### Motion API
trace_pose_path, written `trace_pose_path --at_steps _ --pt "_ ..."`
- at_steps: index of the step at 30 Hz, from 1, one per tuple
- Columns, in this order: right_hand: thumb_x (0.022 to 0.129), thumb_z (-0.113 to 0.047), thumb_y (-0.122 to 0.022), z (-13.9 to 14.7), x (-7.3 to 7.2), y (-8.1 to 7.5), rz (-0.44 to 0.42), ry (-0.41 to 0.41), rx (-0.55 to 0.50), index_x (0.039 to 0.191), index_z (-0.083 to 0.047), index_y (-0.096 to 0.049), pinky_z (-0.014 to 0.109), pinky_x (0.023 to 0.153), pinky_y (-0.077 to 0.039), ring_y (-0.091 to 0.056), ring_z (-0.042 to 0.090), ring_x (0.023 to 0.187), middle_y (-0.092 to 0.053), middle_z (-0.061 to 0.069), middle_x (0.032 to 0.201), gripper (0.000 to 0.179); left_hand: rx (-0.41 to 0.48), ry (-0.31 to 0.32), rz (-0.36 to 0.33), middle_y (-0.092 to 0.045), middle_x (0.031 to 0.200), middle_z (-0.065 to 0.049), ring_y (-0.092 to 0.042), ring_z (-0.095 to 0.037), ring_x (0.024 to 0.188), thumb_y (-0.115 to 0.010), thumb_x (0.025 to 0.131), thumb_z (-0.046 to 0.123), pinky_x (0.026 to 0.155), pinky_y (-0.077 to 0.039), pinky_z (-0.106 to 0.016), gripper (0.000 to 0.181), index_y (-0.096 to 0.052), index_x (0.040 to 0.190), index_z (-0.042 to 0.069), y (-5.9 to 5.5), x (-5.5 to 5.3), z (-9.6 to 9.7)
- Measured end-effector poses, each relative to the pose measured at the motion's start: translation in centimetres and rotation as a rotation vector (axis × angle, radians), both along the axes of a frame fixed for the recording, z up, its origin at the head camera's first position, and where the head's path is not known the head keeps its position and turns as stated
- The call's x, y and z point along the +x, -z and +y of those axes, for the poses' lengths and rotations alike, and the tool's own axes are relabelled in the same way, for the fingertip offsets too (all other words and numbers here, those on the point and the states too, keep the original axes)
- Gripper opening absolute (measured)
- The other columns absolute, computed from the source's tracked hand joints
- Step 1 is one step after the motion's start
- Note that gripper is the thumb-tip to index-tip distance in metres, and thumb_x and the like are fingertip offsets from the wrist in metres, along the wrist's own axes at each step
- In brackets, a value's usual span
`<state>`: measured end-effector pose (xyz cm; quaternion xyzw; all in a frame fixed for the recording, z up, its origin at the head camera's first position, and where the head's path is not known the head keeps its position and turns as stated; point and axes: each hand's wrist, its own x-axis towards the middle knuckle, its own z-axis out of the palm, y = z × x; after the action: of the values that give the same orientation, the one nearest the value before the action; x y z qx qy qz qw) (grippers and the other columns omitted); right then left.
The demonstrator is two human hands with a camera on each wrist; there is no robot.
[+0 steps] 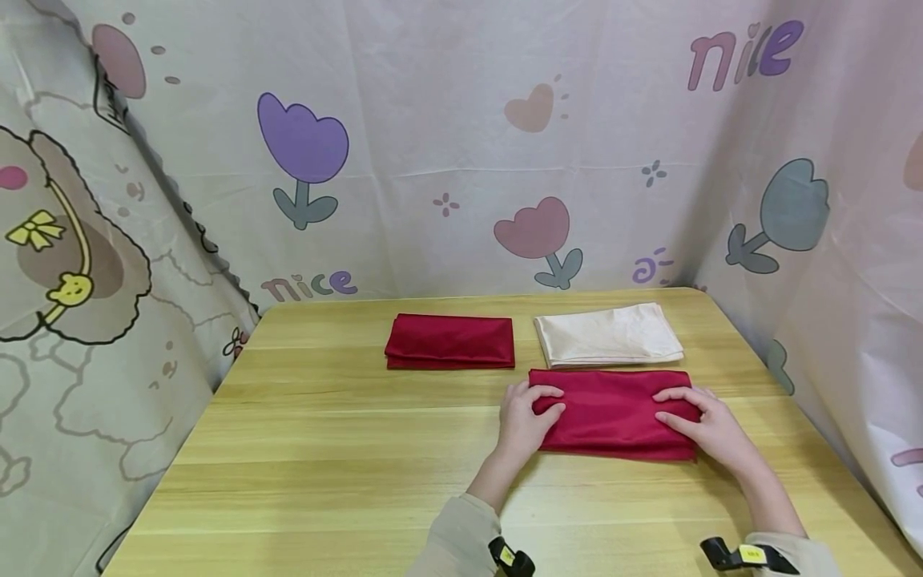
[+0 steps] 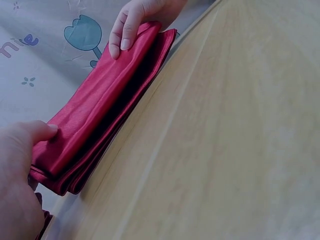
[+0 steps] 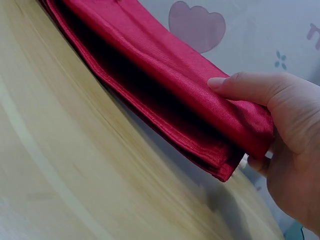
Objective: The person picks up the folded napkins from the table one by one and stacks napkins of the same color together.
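A folded red satin cloth [image 1: 613, 415] spans the space between both hands in the head view. My left hand [image 1: 521, 418] pinches its left end, thumb on top. At the right end my right hand [image 1: 714, 426] pinches it the same way, with some fingertips hidden beneath in the right wrist view. Several layers show along the near side of the red cloth [image 3: 165, 85], with a dark gap between the upper fold and the lower ones. A shadow falls on the wood under its right corner.
Behind lies a folded cream cloth [image 1: 609, 335], its near edge close to the held cloth. Another folded red cloth [image 1: 450, 342] lies to its left. All are over a light wooden table [image 1: 324, 465], with printed curtains [image 1: 418, 120] around its back and sides.
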<state>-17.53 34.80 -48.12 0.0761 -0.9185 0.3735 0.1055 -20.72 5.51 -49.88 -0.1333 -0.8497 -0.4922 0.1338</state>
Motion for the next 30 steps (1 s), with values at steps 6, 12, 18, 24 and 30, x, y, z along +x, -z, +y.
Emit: trace_pose_path --at_steps 6,12,18,24,30 --pt "0.086 -0.023 -0.075 -0.2 -0.2 0.1 0.038 -0.005 0.007 0.105 -0.020 -0.069 0.026 0.085 -0.030 -0.036 -0.012 0.102 -0.061 -0.018 0.104 0.021 0.016 -0.025 -0.022 -0.069 0.107 -0.004 -0.052 -0.027 0.116 -0.077 0.081 0.021 0.098 -0.040 -0.051 0.015 -0.076 0.095 0.024 -0.4 0.1 -0.1" --pt "0.085 -0.018 -0.075 -0.6 -0.1 0.0 0.083 -0.017 -0.004 0.104 -0.019 -0.069 0.027 0.083 -0.029 -0.034 -0.008 0.103 -0.060 -0.018 0.103 0.020 0.029 -0.042 -0.007 -0.068 0.105 -0.004 -0.052 -0.027 0.115 -0.078 0.080 0.019 0.097 -0.040 -0.052 0.015 -0.076 0.094 0.024 -0.4 0.2 -0.2" --pt "0.085 -0.018 -0.075 -0.9 -0.2 0.0 0.100 -0.008 0.001 0.104 -0.020 -0.069 0.028 0.082 -0.028 -0.032 -0.006 0.104 -0.059 -0.014 0.104 0.021 0.007 -0.061 0.003 -0.067 0.103 -0.001 -0.052 -0.019 0.105 -0.079 0.078 0.021 0.084 -0.041 -0.036 0.017 -0.077 0.094 0.026 -0.6 0.1 -0.4" --pt "0.085 -0.020 -0.075 -1.2 -0.1 -0.1 0.085 -0.001 0.002 0.106 -0.020 -0.069 0.029 0.080 -0.028 -0.029 -0.005 0.106 -0.058 -0.010 0.105 0.021 0.004 -0.056 0.006 -0.066 0.100 0.001 -0.051 -0.017 0.103 -0.078 0.079 0.021 0.084 -0.041 -0.034 0.017 -0.076 0.095 0.026 -0.7 -0.1 -0.7" --pt "0.084 -0.017 -0.076 -1.6 -0.3 -0.3 0.118 -0.013 -0.006 0.105 -0.019 -0.069 0.030 0.084 -0.028 -0.031 0.000 0.108 -0.062 0.001 0.106 0.022 -0.001 -0.062 0.000 -0.066 0.102 0.001 -0.050 -0.017 0.104 -0.078 0.080 0.021 0.085 -0.041 -0.034 0.017 -0.076 0.096 0.027 -0.9 -0.2 -1.1"
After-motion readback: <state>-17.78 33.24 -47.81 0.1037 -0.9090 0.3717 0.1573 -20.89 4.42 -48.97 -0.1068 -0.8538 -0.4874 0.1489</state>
